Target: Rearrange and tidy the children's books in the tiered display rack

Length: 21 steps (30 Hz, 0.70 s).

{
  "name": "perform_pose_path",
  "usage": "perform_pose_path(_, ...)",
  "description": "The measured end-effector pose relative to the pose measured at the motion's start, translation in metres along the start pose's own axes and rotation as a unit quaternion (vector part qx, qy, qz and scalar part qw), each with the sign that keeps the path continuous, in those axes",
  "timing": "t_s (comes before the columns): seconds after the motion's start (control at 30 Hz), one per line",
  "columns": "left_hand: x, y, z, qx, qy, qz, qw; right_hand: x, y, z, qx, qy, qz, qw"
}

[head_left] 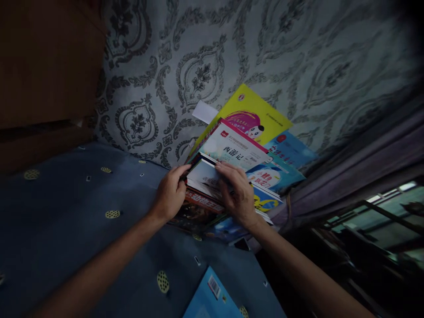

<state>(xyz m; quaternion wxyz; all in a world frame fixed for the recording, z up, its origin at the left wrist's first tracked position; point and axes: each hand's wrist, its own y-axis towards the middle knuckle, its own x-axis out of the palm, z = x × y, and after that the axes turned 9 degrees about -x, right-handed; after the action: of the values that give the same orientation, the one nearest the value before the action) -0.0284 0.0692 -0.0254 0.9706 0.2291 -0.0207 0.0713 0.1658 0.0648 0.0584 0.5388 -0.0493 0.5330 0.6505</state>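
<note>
Both hands on the book stack by the wall

Left hand (170, 194) pinches the stack's (202, 201) near-left corner, fingers curled together; right hand (236, 194) lies flat on top, fingers spread, just under the white book (233, 148), whose long axis slants up-left to down-right.

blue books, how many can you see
3: one blue book leaning against the wall beside the yellow one, one in the pile right of the hands, one lying alone at the bottom edge. More may be hidden in the pile.
</note>
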Motion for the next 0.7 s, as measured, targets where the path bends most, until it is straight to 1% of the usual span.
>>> perform_pose_path(0.07,-0.001,-0.001,0.0,0.023,0.018,0.027,0.999,0.002,-0.001,0.005,0.0,-0.011,-0.006,1.0)
perform_pose_path(0.13,-0.002,-0.002,-0.001,0.036,0.029,0.043,0.998,0.005,-0.002,0.01,0.015,-0.016,-0.017,1.0)
perform_pose_path(0.3,-0.002,-0.003,-0.005,0.039,0.038,0.026,0.998,0.003,-0.005,0.014,0.054,-0.003,-0.053,0.997)
perform_pose_path(0.37,-0.003,-0.004,-0.005,0.037,0.046,0.022,0.998,-0.002,-0.008,0.011,0.061,0.008,-0.05,0.997)
perform_pose_path(0.47,-0.005,-0.005,-0.003,0.027,0.06,0.018,0.998,-0.015,-0.013,-0.002,0.065,0.023,-0.007,0.998)
perform_pose_path(0.53,-0.008,-0.004,0.001,0.025,0.068,0.024,0.997,-0.031,-0.015,-0.021,0.062,0.048,0.032,0.996)
perform_pose_path(0.6,-0.013,-0.002,0.007,0.03,0.071,0.034,0.996,-0.059,-0.02,-0.05,0.065,0.092,0.057,0.992)
perform_pose_path(0.67,-0.018,-0.001,0.013,0.036,0.072,0.044,0.996,-0.096,-0.038,-0.085,0.088,0.135,0.048,0.986)
perform_pose_path(0.7,-0.021,-0.002,0.016,0.037,0.075,0.05,0.995,-0.116,-0.053,-0.104,0.098,0.146,0.032,0.984)
